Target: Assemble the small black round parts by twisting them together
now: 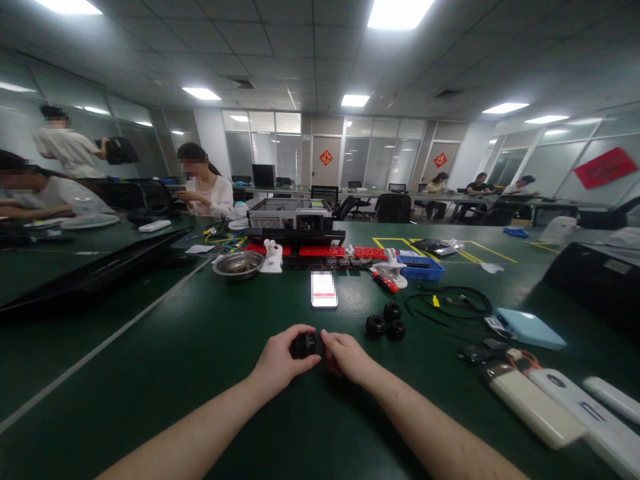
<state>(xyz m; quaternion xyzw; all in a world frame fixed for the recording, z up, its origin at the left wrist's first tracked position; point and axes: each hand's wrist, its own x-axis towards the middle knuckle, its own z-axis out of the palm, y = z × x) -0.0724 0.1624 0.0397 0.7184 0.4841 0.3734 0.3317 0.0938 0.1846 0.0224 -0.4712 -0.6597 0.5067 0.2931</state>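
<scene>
Fingers of the left hand [283,357] and right hand [351,357] pinch a black part [307,345], handling apparently unfinished; the status of three black pieces [375,325] nearby is undeterminable.

Left hand [285,353] grips small black part [306,345], right hand [345,357] holding its right end, above green worktop [175,373]. Lit phone [324,291] ahead; round black parts [375,325] to right. Metal bowl [237,274], red-handled tool [387,283] farther back. Seated person [207,190] beyond, left.
</scene>
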